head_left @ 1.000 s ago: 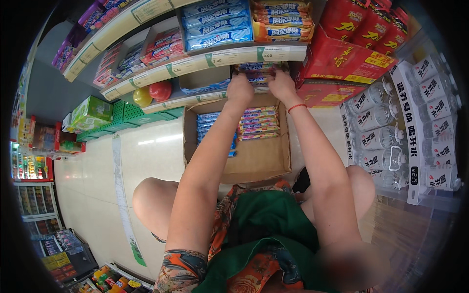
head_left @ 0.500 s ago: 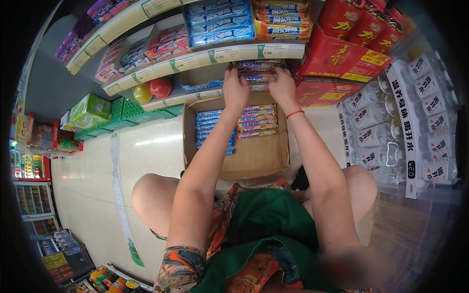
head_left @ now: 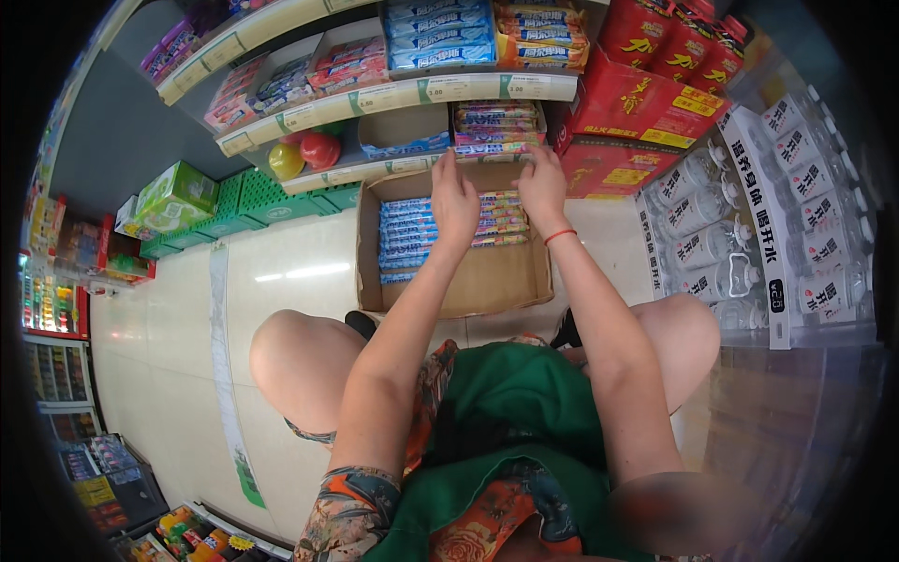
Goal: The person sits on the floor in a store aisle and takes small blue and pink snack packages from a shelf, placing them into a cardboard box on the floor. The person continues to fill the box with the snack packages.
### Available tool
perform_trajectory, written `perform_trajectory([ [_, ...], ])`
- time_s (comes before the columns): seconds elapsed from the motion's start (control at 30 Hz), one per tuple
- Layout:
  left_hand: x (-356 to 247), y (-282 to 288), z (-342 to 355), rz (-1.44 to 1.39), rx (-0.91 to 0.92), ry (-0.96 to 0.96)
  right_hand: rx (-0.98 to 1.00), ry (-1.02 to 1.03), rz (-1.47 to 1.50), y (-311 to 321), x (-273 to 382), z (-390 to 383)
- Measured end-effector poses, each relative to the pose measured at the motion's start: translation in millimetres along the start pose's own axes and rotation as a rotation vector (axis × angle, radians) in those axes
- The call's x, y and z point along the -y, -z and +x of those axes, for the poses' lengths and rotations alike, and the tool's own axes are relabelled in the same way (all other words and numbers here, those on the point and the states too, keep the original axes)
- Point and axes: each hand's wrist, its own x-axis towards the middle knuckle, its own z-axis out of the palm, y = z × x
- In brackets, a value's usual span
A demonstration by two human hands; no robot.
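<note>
I squat in front of an open cardboard box [head_left: 506, 281] on the shop floor. Inside it lie blue candy rolls [head_left: 405, 234] on the left and multicoloured candy rolls [head_left: 499, 217] on the right. My left hand [head_left: 454, 201] lies palm down on the left end of the multicoloured rolls. At their right end is my right hand [head_left: 543, 187], with a red band on the wrist. Whether the fingers grip any rolls is hidden. More multicoloured rolls [head_left: 494, 126] are stacked on the low shelf just beyond the box.
White shelves [head_left: 412, 94] hold packets of sweets, with red cartons [head_left: 646, 103] to their right. Packs of water bottles [head_left: 749, 215] stand at the right. Green boxes and crates [head_left: 187, 201] and two round fruits [head_left: 304, 155] sit at the left. The tiled floor [head_left: 169, 337] stretches leftward.
Both hands have come back down from the low shelf's stack of rolls to the multicoloured rolls in the box.
</note>
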Motion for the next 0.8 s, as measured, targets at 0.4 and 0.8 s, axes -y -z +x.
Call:
perform_trajectory([
  [0.4, 42.3, 8.4, -77.3, 0.127, 0.048, 0.09, 0.212, -0.145, -0.189, -7.5, -19.6, -64.9],
  [0.8, 81.5, 4.3, -118.5, 0.238, 0.35, 0.342, 0.599, -0.259, -0.393, -28.1, -53.3, -86.0],
])
